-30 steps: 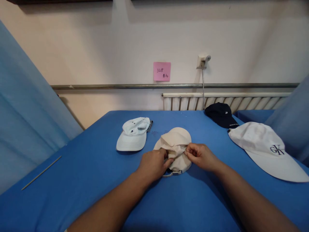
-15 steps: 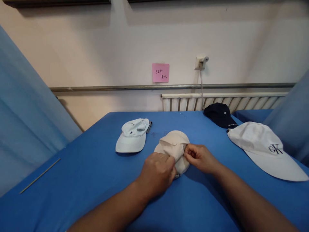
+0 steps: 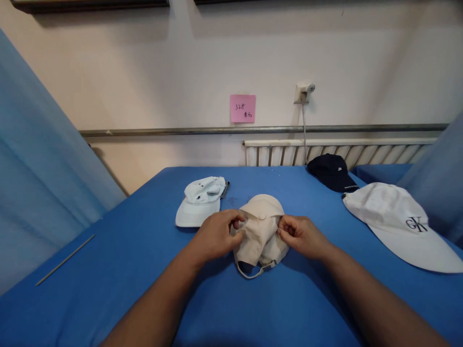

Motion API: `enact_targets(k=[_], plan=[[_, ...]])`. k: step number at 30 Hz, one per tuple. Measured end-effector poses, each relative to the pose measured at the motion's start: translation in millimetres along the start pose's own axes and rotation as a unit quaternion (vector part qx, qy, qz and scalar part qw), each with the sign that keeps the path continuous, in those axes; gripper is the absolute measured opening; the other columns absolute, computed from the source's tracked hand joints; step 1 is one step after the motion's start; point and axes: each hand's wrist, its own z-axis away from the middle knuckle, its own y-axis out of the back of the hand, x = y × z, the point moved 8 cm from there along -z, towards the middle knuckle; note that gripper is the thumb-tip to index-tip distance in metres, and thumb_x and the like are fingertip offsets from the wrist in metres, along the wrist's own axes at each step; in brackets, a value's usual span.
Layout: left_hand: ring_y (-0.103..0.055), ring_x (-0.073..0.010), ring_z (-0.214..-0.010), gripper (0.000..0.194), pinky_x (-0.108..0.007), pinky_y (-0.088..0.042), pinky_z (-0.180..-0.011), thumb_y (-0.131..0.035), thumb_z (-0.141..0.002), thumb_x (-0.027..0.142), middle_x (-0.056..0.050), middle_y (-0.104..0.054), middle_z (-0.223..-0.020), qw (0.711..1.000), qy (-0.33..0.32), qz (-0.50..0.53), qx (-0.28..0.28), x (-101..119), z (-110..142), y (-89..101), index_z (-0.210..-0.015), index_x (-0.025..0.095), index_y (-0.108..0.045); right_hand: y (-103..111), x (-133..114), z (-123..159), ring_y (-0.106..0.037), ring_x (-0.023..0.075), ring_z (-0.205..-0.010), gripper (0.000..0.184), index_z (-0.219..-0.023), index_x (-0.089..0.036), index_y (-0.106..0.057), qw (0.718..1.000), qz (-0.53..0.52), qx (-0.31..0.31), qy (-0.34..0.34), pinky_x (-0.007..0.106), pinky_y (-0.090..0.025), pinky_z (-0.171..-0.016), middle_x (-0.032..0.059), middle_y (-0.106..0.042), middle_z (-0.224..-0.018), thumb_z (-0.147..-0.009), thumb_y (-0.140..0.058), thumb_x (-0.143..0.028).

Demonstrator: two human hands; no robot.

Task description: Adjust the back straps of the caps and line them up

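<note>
A beige baseball cap (image 3: pixel 258 233) lies crumpled on the blue-covered table, its brim at the far side and its back strap and buckle toward me. My right hand (image 3: pixel 302 236) pinches the cap's right edge between thumb and forefinger. At the cap's left edge is my left hand (image 3: pixel 219 233), thumb and fingers apart and close against the fabric; whether they touch it is hard to tell. Just beyond my left hand, a pale blue cap (image 3: pixel 198 212) rests on the cloth.
A white cap with black letters (image 3: pixel 394 221) lies at the right, with a navy cap (image 3: pixel 329 171) behind it. A thin stick (image 3: pixel 65 260) is at the left of the blue table cover (image 3: pixel 126 279). Behind stand a radiator (image 3: pixel 275 155) and a wall bearing a pink note (image 3: pixel 242 109).
My left hand has let go of the cap's crumpled middle and moved left to its edge. The back strap now shows. My right hand keeps its pinch.
</note>
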Motion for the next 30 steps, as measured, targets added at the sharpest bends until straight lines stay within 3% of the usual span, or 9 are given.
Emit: enact_targets(k=[5, 10, 12, 18, 24, 27, 30], plan=[[-0.054, -0.0140, -0.064, 0.016, -0.024, -0.037, -0.059, -0.052, -0.072, 0.020, -0.001, -0.063, -0.072, 1.000, -0.003, -0.023, -0.009, -6, -3, -7.3, -0.077, 0.018, -0.067, 3, 0, 0, -0.044, 0.0093, -0.053, 0.013, -0.070, -0.020, -0.051, 1.000, -0.005, 0.013, 0.011, 0.020, -0.033, -0.051, -0.0040, -0.052, -0.060, -0.083, -0.053, -0.021], [-0.055, -0.0132, -0.064, 0.012, -0.024, -0.037, -0.060, -0.055, -0.075, 0.024, 0.000, -0.065, -0.072, 0.993, 0.017, -0.051, 0.104, -12, 1, 21.1, -0.075, 0.018, -0.064, 11, 3, 1, -0.044, 0.0093, -0.053, 0.013, -0.070, -0.020, -0.053, 0.999, -0.022, 0.047, 0.010, 0.020, -0.034, -0.050, -0.0033, -0.053, -0.060, -0.082, -0.054, -0.022], [-0.055, -0.0130, -0.064, 0.011, -0.024, -0.037, -0.060, -0.055, -0.075, 0.025, 0.000, -0.065, -0.071, 0.991, 0.029, -0.052, 0.122, -17, 2, 27.4, -0.074, 0.018, -0.063, 14, 2, 2, -0.044, 0.0092, -0.052, 0.015, -0.069, -0.020, -0.054, 0.998, -0.026, 0.060, 0.009, 0.020, -0.035, -0.050, -0.0028, -0.053, -0.060, -0.083, -0.055, -0.024], [-0.055, -0.0127, -0.061, 0.012, -0.024, -0.038, -0.058, -0.053, -0.076, 0.025, 0.001, -0.064, -0.067, 0.994, 0.043, -0.022, 0.097, -26, -1, 25.1, -0.074, 0.018, -0.062, 15, -26, 8, -0.046, 0.0090, -0.052, 0.014, -0.070, -0.019, -0.056, 0.995, -0.034, 0.065, 0.060, 0.020, -0.035, -0.050, -0.0025, -0.054, -0.059, -0.084, -0.056, -0.023], [-0.056, -0.0141, -0.062, 0.011, -0.025, -0.035, -0.057, -0.052, -0.072, 0.023, 0.001, -0.065, -0.068, 0.993, 0.072, -0.053, 0.079, -35, -2, 31.8, -0.073, 0.019, -0.062, 2, -65, 20, -0.050, 0.0086, -0.052, 0.012, -0.071, -0.019, -0.057, 0.987, -0.069, 0.022, 0.141, 0.021, -0.037, -0.053, -0.0030, -0.056, -0.059, -0.083, -0.057, -0.019], [-0.056, -0.0148, -0.062, 0.012, -0.025, -0.033, -0.056, -0.052, -0.071, 0.024, 0.000, -0.065, -0.068, 0.989, 0.100, -0.078, 0.078, -42, -2, 34.4, -0.072, 0.019, -0.063, 15, -39, 13, -0.051, 0.0103, -0.053, 0.015, -0.071, -0.019, -0.057, 0.987, -0.076, 0.122, 0.075, 0.022, -0.038, -0.054, -0.0019, -0.057, -0.060, -0.085, -0.055, -0.025], [-0.057, -0.0150, -0.062, 0.013, -0.025, -0.034, -0.056, -0.051, -0.071, 0.025, 0.000, -0.065, -0.068, 0.988, 0.112, -0.076, 0.079, -47, -4, 34.6, -0.073, 0.019, -0.063, 35, 28, 8, -0.060, 0.0157, -0.065, 0.015, -0.088, -0.019, -0.061, 0.960, -0.033, 0.250, -0.121, 0.026, -0.044, -0.061, 0.0026, -0.066, -0.075, -0.085, -0.054, -0.033]])
